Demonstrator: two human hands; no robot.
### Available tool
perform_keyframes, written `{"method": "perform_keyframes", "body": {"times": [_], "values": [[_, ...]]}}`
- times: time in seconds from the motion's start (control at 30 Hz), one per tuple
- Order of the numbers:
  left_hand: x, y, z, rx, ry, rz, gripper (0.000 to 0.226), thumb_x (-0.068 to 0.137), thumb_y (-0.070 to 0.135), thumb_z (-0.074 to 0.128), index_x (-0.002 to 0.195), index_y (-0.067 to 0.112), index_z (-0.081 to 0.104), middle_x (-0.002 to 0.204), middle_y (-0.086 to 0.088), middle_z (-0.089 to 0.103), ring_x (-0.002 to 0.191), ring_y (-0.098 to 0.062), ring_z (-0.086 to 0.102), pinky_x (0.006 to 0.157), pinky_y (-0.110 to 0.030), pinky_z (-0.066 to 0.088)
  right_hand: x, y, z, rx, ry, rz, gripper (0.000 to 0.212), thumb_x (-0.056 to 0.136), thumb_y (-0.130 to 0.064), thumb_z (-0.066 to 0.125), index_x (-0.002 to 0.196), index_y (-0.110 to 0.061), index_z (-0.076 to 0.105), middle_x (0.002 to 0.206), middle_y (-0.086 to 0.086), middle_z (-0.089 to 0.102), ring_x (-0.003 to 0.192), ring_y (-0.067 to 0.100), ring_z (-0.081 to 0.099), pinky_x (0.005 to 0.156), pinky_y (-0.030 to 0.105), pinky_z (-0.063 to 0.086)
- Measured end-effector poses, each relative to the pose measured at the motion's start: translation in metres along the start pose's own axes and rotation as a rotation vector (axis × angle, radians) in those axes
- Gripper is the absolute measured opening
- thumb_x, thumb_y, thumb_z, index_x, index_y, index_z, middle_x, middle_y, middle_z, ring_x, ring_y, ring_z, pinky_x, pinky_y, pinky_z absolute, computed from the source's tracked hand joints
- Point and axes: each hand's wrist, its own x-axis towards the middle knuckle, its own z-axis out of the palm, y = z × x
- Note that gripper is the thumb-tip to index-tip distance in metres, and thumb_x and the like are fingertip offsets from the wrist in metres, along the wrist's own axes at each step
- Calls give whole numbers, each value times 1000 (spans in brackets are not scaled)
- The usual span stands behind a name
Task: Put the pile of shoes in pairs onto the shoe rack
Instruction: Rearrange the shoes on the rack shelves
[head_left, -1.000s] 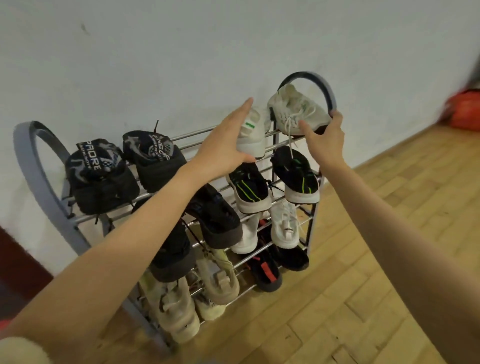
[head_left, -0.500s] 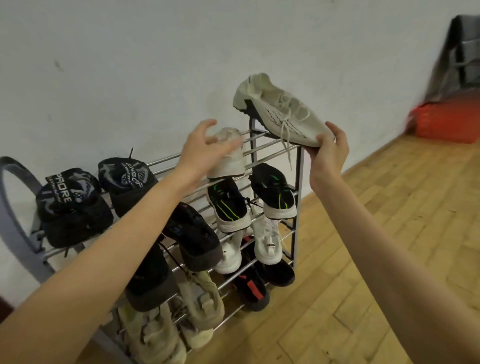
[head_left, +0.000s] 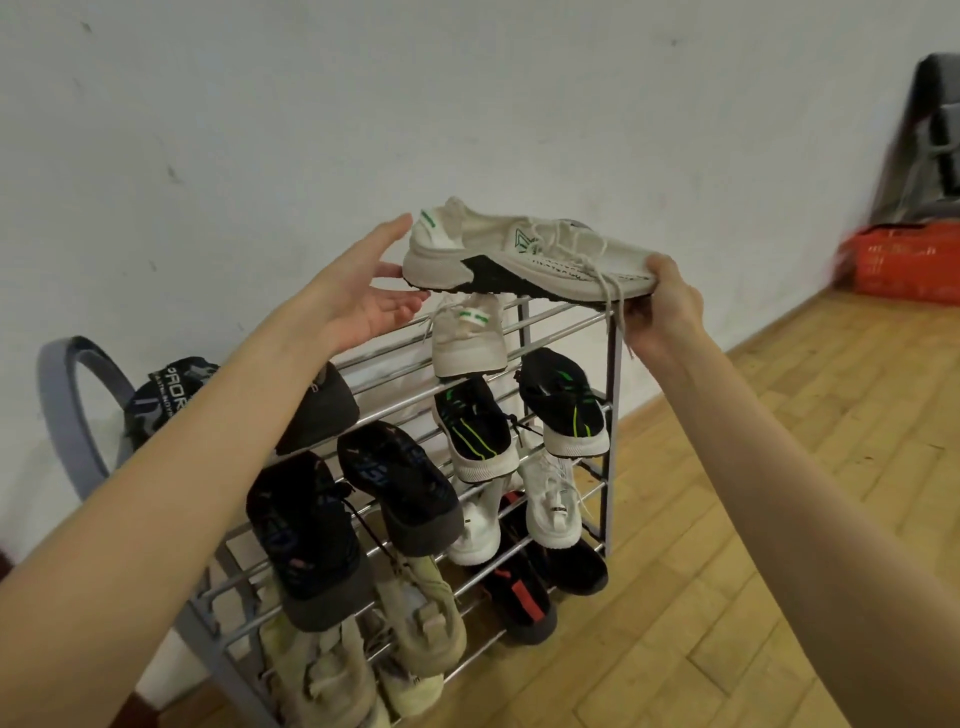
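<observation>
Above the top right corner of the shoe rack (head_left: 566, 317), near the middle of the frame, a white sneaker (head_left: 524, 257) is held level, its heel toward the left and its toe toward the right, laces hanging loose over the side. At the toe end, the right hand (head_left: 660, 306) grips it, thumb on top of the knit and fingers curled under the sole. At the heel end, the left hand (head_left: 363, 296) lies open with straight fingers, the thumb touching the back of the heel and the palm turned up just beneath the sole.

Directly below the held shoe, its matching white sneaker (head_left: 467, 338) rests on the top shelf, heel toward the camera, with a green tab showing. One shelf down sits a pair of black sneakers with green stripes (head_left: 519, 415), and under those a pair of white shoes (head_left: 550, 509). At the lower right of the rack lie black shoes with red marks (head_left: 519, 597). Left of these are dark shoes (head_left: 353, 509) on the middle shelves and beige shoes (head_left: 374, 660) at the bottom. A dark shoe with white lettering (head_left: 166, 395) sits at the top left, partly hidden by the left forearm.

Around the rack, a white wall (head_left: 311, 130) stands behind and a wooden floor (head_left: 779, 493) spreads to the right, with a red crate (head_left: 904, 260) blurred at the far right edge.
</observation>
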Motion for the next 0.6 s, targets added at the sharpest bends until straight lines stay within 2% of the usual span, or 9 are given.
{"method": "perform_keyframes", "body": {"times": [0.07, 0.1, 0.17, 0.23, 0.3, 0.37, 0.4, 0.5, 0.6], "values": [[0, 3, 1, 46, 13, 12, 60, 80, 55, 66, 105, 2, 53, 85, -15, 60, 50, -14, 55, 45, -19, 50, 4, -6, 7, -18, -23, 29, 15, 93, -15, 57, 85, -4, 50, 78, 11, 56, 70, 24, 59, 89, 45, 54], [0, 5, 1, 27, -4, -7, 59, 81, 55, 64, 101, 1, 53, 78, -12, 58, 47, -13, 52, 42, -18, 47, 5, -8, 11, -35, -35, 43, 17, 94, -18, 56, 86, -4, 50, 78, 11, 57, 69, 25, 60, 87, 46, 56], [-2, 10, 1, -37, -83, -48, 54, 83, 51, 59, 101, 1, 52, 66, -8, 53, 43, -10, 44, 35, -15, 38, 7, -11, 20, -43, -75, 98, 27, 96, -32, 56, 95, -5, 54, 80, 9, 60, 62, 22, 61, 66, 35, 60], [-5, 14, 2, -68, -82, -25, 46, 84, 41, 55, 109, 3, 52, 66, -7, 53, 41, -10, 45, 34, -15, 37, 8, -12, 28, 21, -169, 194, 55, 93, -51, 53, 115, -1, 54, 94, 12, 66, 57, 19, 65, 49, 25, 55], [-9, 15, 7, -134, -18, 39, 38, 84, 33, 56, 110, 4, 53, 74, -8, 57, 42, -12, 54, 38, -16, 44, 7, -13, 34, 114, -238, 253, 71, 91, -58, 50, 123, 5, 49, 118, 22, 62, 73, 21, 69, 53, 23, 58], [-16, 12, 16, -222, 23, 116, 23, 86, 25, 56, 99, 6, 54, 79, -9, 60, 47, -16, 62, 44, -20, 51, 1, -10, 40, 74, -283, 223, 62, 94, -49, 50, 125, 6, 46, 123, 24, 55, 100, 27, 66, 68, 26, 59], [-19, 11, 22, -265, 22, 138, 16, 87, 22, 56, 94, 7, 54, 82, -11, 61, 52, -18, 66, 49, -23, 54, -5, -6, 44, -28, -312, 183, 55, 95, -43, 51, 124, 4, 48, 122, 20, 53, 105, 30, 62, 72, 29, 57], [-23, 4, 41, -369, -65, 138, 9, 89, 14, 56, 93, 6, 55, 96, -17, 64, 72, -26, 71, 64, -33, 61, -22, 11, 54, -458, -437, 96, 33, 93, -40, 57, 107, -9, 58, 109, 13, 57, 92, 28, 59, 79, 34, 53], [-23, -3, 56, -351, -165, 157, 15, 90, 11, 57, 99, 0, 59, 100, -23, 67, 78, -32, 73, 77, -39, 61, -38, 14, 69, -496, -556, 81, 25, 94, -36, 57, 99, -12, 63, 93, 10, 62, 76, 22, 63, 70, 31, 55]]}}
